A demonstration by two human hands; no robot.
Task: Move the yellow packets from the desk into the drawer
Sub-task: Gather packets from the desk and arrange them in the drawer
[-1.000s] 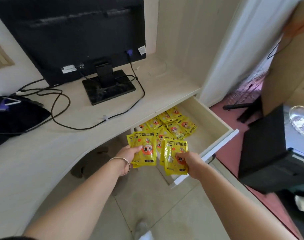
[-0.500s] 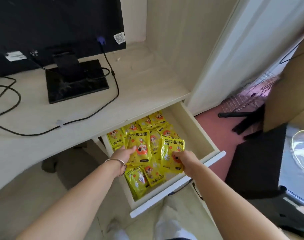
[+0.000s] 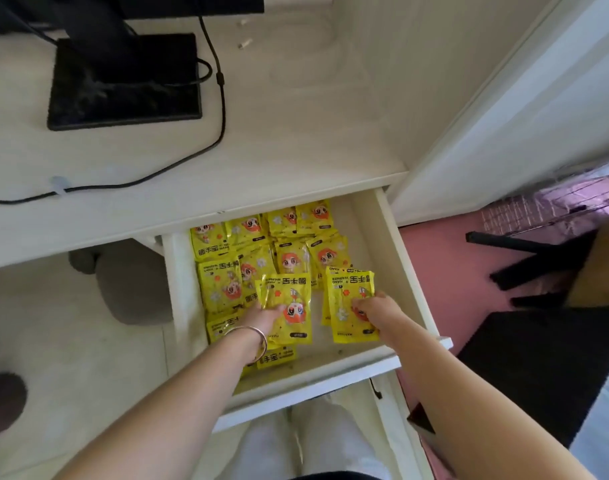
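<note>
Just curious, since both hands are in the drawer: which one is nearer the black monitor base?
Left. The left hand holds a packet in the drawer's middle, below the base; the right hand holds a second packet nearer the drawer's right wall, farther off.

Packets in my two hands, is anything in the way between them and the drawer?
Nothing visible is. The drawer is pulled open; the left hand grips the left packet and the right hand grips the right packet, both down inside it among the loose packets.
</note>
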